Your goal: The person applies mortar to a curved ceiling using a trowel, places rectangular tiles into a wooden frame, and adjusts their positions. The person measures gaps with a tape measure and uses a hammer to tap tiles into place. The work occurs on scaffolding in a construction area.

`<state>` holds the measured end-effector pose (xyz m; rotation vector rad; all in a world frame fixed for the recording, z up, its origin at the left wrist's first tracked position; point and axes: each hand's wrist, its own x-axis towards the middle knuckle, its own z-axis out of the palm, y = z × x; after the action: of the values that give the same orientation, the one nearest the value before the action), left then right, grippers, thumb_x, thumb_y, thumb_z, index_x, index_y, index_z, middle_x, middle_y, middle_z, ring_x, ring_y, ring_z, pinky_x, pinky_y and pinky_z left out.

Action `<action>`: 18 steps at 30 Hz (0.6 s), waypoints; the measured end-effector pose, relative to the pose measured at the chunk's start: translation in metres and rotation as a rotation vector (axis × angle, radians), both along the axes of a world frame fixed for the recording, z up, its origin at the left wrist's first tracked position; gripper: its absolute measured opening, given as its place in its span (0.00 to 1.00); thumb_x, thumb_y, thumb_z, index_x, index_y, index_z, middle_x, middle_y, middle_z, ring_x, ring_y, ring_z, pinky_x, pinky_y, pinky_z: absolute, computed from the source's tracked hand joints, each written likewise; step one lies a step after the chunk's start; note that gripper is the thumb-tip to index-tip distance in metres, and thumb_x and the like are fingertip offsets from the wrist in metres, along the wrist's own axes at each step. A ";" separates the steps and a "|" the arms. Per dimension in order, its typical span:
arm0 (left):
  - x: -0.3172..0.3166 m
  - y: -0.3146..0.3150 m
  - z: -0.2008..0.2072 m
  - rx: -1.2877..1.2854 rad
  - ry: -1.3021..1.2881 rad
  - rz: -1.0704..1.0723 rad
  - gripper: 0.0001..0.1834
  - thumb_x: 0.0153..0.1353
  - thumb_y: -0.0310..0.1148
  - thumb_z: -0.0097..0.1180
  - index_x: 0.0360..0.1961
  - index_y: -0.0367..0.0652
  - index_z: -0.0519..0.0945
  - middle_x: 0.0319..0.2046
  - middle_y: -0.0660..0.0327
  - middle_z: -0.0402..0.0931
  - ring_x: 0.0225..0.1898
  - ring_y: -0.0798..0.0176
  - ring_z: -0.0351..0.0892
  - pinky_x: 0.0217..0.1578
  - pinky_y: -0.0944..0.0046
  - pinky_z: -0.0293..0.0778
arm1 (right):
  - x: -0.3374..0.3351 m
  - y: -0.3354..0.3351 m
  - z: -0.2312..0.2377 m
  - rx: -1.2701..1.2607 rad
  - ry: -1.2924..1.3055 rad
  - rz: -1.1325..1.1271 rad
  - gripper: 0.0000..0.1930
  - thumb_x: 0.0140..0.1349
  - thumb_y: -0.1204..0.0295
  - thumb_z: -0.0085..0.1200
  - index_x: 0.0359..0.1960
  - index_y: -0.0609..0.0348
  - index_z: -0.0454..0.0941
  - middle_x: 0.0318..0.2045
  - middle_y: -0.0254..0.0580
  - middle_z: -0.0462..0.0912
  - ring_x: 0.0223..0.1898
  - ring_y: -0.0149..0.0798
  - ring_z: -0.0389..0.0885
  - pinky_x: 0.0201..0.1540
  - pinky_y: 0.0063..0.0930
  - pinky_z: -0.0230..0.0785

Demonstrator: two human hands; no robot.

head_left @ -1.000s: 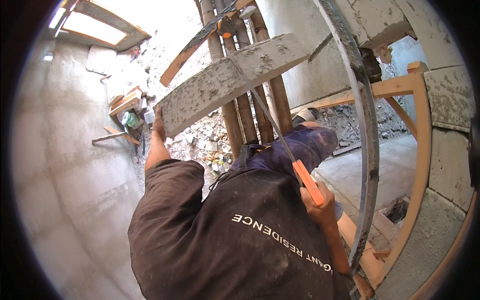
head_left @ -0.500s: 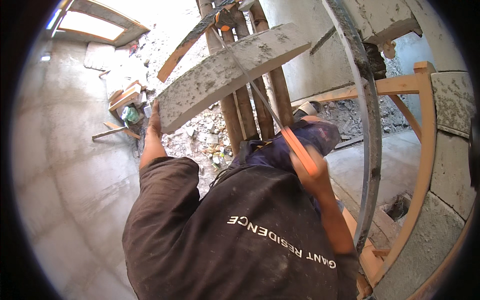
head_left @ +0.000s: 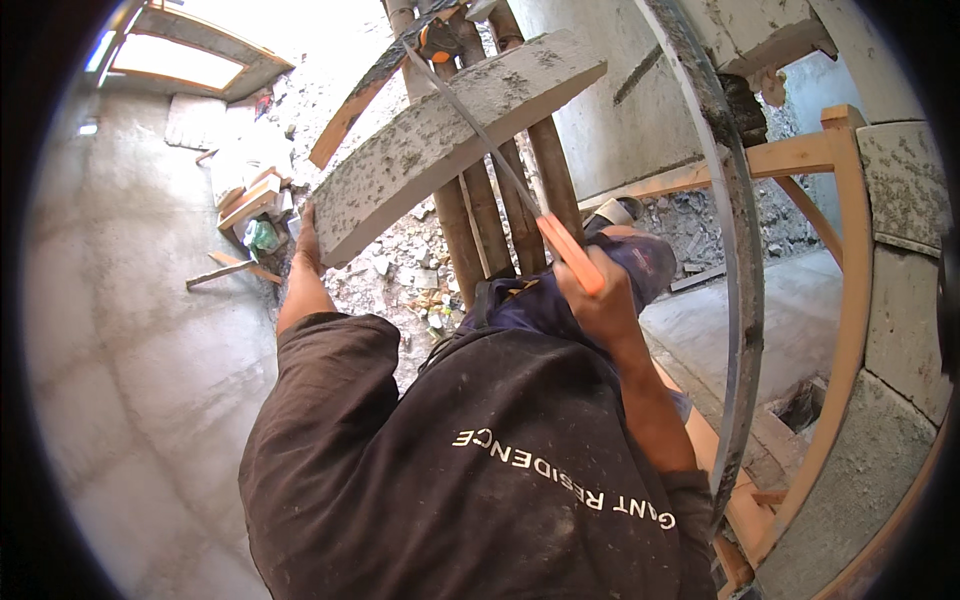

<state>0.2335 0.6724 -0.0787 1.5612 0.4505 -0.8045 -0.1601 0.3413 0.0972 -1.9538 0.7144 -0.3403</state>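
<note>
A long grey lightweight-concrete block (head_left: 450, 125) lies slantwise across several upright brown poles (head_left: 500, 225). My left hand (head_left: 308, 240) is closed against the block's left end, with part of its fingers hidden. In my right hand (head_left: 603, 300) is the orange handle of a handsaw (head_left: 572, 255). The saw's thin blade crosses the block near its middle and reaches past the far edge. From this angle I cannot tell how deep the blade sits in the block.
A wooden strip (head_left: 345, 125) and an orange-and-black tool (head_left: 437, 42) are beyond the block. A metal bar (head_left: 738, 270) curves past my right arm, near a timber frame (head_left: 850, 220) and block wall (head_left: 905, 300). Rubble (head_left: 400, 265) covers the ground below.
My right hand has pushed the saw forward and to the left, so its blade reaches farther over the block. My left hand stays at the block's end.
</note>
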 end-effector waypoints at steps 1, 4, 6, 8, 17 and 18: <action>-0.004 -0.010 0.008 -0.015 0.004 -0.008 0.35 0.59 0.62 0.44 0.60 0.50 0.65 0.48 0.60 0.76 0.42 0.60 0.79 0.42 0.58 0.75 | -0.014 0.001 -0.001 -0.046 -0.013 0.008 0.12 0.54 0.70 0.57 0.22 0.62 0.67 0.17 0.53 0.69 0.20 0.59 0.71 0.22 0.44 0.63; -0.004 -0.023 0.026 0.009 -0.001 0.020 0.42 0.54 0.65 0.47 0.60 0.45 0.66 0.52 0.57 0.72 0.49 0.55 0.73 0.49 0.57 0.68 | -0.078 0.015 0.018 -0.284 -0.025 0.108 0.08 0.53 0.73 0.58 0.25 0.62 0.72 0.17 0.48 0.70 0.19 0.54 0.73 0.20 0.43 0.64; 0.000 -0.025 0.024 0.016 0.000 0.011 0.42 0.54 0.65 0.47 0.60 0.44 0.66 0.52 0.57 0.72 0.49 0.55 0.73 0.49 0.57 0.68 | -0.071 0.012 0.015 -0.249 -0.012 0.101 0.08 0.53 0.72 0.58 0.26 0.62 0.72 0.17 0.49 0.71 0.20 0.55 0.74 0.21 0.43 0.65; 0.006 -0.029 0.023 0.006 -0.007 -0.003 0.42 0.54 0.65 0.47 0.60 0.44 0.66 0.52 0.56 0.72 0.49 0.55 0.73 0.49 0.57 0.68 | -0.017 -0.005 -0.003 -0.059 0.018 0.023 0.11 0.53 0.71 0.58 0.22 0.61 0.69 0.19 0.54 0.73 0.22 0.59 0.73 0.22 0.42 0.65; -0.001 -0.017 0.019 0.026 0.007 0.020 0.43 0.54 0.65 0.48 0.60 0.43 0.66 0.52 0.56 0.72 0.50 0.55 0.72 0.50 0.57 0.68 | -0.075 0.002 0.016 -0.490 -0.009 0.272 0.11 0.53 0.73 0.57 0.22 0.62 0.67 0.18 0.55 0.69 0.20 0.58 0.71 0.21 0.42 0.63; -0.001 -0.019 0.016 0.023 0.005 0.013 0.43 0.54 0.65 0.48 0.60 0.43 0.66 0.52 0.56 0.72 0.50 0.55 0.72 0.50 0.57 0.68 | -0.066 0.003 0.015 -0.499 -0.001 0.261 0.10 0.53 0.73 0.57 0.22 0.62 0.67 0.18 0.54 0.70 0.21 0.58 0.71 0.21 0.43 0.63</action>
<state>0.2327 0.6538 -0.0626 1.5757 0.4748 -0.7961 -0.2263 0.3445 0.1127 -2.4854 0.3839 -0.3836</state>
